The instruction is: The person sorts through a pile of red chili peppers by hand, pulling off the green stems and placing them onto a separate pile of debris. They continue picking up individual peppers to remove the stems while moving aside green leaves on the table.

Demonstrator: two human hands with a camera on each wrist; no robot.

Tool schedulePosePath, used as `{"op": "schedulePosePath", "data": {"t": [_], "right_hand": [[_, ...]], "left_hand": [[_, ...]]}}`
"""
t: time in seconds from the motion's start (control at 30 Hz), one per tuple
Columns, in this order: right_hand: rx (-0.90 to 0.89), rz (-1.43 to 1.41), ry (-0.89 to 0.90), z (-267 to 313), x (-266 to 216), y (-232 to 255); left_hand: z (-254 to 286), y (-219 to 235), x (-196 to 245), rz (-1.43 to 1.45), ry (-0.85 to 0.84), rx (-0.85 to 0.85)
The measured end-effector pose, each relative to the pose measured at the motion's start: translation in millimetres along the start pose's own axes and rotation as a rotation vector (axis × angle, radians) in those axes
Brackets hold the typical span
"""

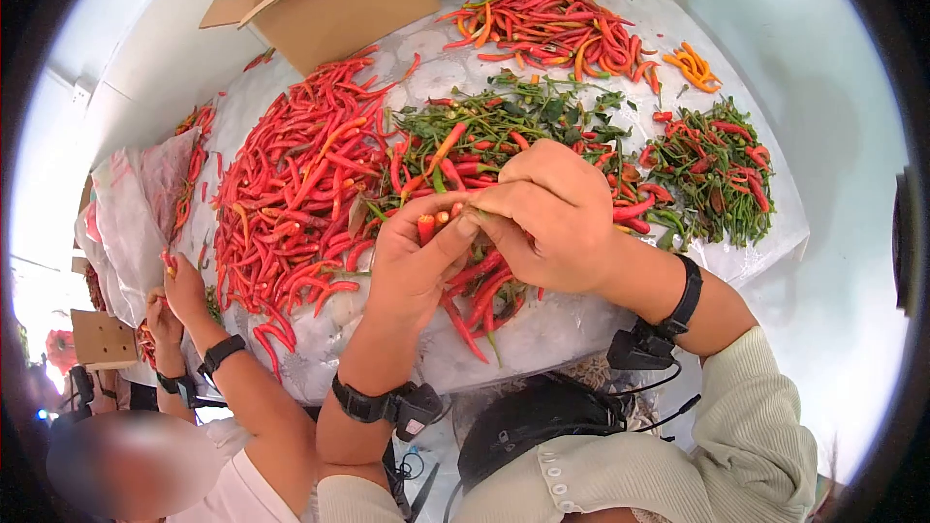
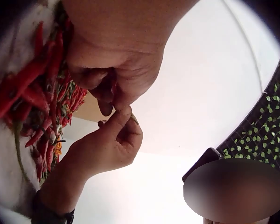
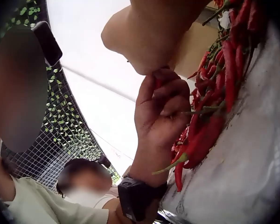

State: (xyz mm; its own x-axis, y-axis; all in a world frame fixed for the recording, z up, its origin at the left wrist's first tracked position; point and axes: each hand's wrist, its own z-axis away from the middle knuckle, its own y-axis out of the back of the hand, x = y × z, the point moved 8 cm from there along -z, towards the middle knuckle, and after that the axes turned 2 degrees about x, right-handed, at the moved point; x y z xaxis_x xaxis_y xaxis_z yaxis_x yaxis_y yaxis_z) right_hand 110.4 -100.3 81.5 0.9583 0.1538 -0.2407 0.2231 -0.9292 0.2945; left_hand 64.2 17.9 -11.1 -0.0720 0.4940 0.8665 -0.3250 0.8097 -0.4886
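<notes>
My left hand [image 1: 409,261] holds a few red chili peppers [image 1: 426,227], with stemless ends showing above the curled fingers. In the right wrist view, a bit of red chili [image 3: 158,83] shows between those fingers. My right hand [image 1: 560,218] meets the left thumb at the fingertips and pinches a small greenish chili stem [image 2: 134,119]. Both hands are raised over the table's near side. Below and behind them lie loose red chilies [image 1: 481,302], some with green stems, and a heap of green stems and leaves [image 1: 504,107], partly hidden by the hands.
A large red chili pile [image 1: 300,174] lies to the left, another pile [image 1: 562,29] at the back. Stem trimmings [image 1: 722,174] and orange chilies [image 1: 693,68] lie right. Cardboard boxes [image 1: 339,5] stand behind. At left, another person's hand [image 1: 186,291] holds a chili beside a plastic bag [image 1: 136,223].
</notes>
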Motion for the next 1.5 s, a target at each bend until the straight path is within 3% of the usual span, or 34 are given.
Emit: {"op": "schedulePosePath", "data": {"t": [0.23,0.33,0.47,0.53,0.6,0.67,0.73,0.83,0.93,1.07,1.17,1.27,1.37,1.5], "right_hand": [[0.019,0.059,0.110,4.7,-2.3,1.1],[0.003,-0.122,-0.334,-0.6,23.7,0.7],[-0.151,-0.695,-1.199,42.0,73.8,-18.7],[-0.138,-0.575,-1.044,34.1,80.5,9.3],[-0.122,-0.211,-0.821,20.0,84.7,52.9],[-0.107,0.087,-0.716,23.0,98.0,98.4],[-0.162,0.372,-0.788,26.5,101.6,141.4],[-0.529,1.205,-0.552,38.5,106.2,182.3],[-0.460,1.110,-0.475,38.4,98.7,175.3],[-0.448,0.498,-0.342,24.2,69.2,91.4],[-0.627,0.157,-0.225,16.4,40.3,20.3],[-0.898,0.155,-0.169,27.7,36.8,-27.4],[-1.005,0.185,-0.168,34.2,48.3,-45.7],[-0.729,-0.125,-0.340,13.8,60.2,-24.8]], "left_hand": [[-3.9,-0.4,-3.7,0.020,0.002,-0.049],[-1.1,-6.3,4.6,-0.056,-0.057,-0.083],[2.3,-13.2,11.8,-0.050,-0.104,-0.208],[0.7,-11.9,11.1,0.002,-0.050,-0.195],[0.9,-11.1,7.1,0.045,-0.005,-0.172],[-0.1,-10.2,7.0,0.068,0.011,-0.142],[-2.2,-5.6,4.5,0.101,0.046,-0.112],[-4.7,1.0,-0.4,0.145,0.093,-0.098],[-4.1,-3.1,-3.5,0.171,0.116,-0.151],[-2.3,-6.4,-1.3,0.210,0.098,-0.054],[-5.5,-0.2,3.6,0.247,0.057,-0.077],[-7.0,2.8,10.7,0.316,0.022,-0.129],[-8.4,6.1,12.0,0.340,0.035,-0.129],[-8.0,8.9,8.9,0.360,0.068,-0.113]]}}
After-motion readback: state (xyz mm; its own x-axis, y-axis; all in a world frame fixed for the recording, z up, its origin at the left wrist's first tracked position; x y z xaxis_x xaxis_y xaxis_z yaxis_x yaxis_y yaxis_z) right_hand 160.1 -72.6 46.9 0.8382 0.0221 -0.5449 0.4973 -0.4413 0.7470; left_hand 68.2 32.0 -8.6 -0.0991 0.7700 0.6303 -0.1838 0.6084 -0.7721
